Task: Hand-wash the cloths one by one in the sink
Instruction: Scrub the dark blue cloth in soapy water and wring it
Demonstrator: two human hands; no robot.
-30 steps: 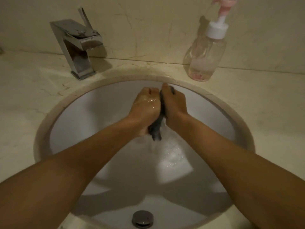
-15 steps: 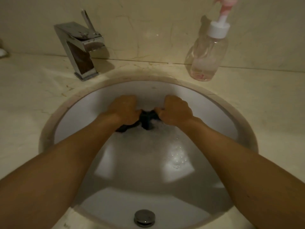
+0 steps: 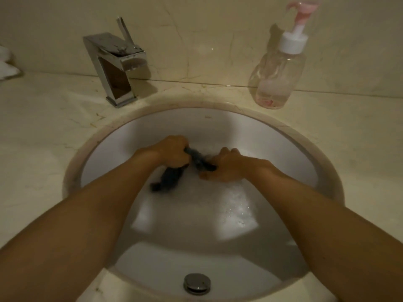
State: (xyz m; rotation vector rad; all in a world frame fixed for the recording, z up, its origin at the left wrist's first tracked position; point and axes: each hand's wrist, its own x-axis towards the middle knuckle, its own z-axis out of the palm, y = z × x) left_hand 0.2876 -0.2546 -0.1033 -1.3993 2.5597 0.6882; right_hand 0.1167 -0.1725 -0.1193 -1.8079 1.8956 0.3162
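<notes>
A dark grey cloth [image 3: 197, 159] is stretched between both hands inside the white sink [image 3: 294, 153], which holds soapy water. My left hand [image 3: 173, 152] grips one end of the cloth, and a loose tail of it [image 3: 169, 180] trails down into the water below that hand. My right hand [image 3: 227, 167] grips the other end, fingers curled round it at the water's surface. The part of the cloth inside each fist is hidden.
A chrome faucet [image 3: 115, 68] stands on the marble counter at the back left. A clear pump bottle [image 3: 278, 77] with a white and pink top stands at the back right. The sink's chrome overflow knob [image 3: 197, 283] sits at the near rim. White fabric [image 3: 6, 66] lies at the far left.
My hands went from squeezing the cloth pressed together above the water to pulling apart and lowering it; the cloth now stretches between them, its tail in the water.
</notes>
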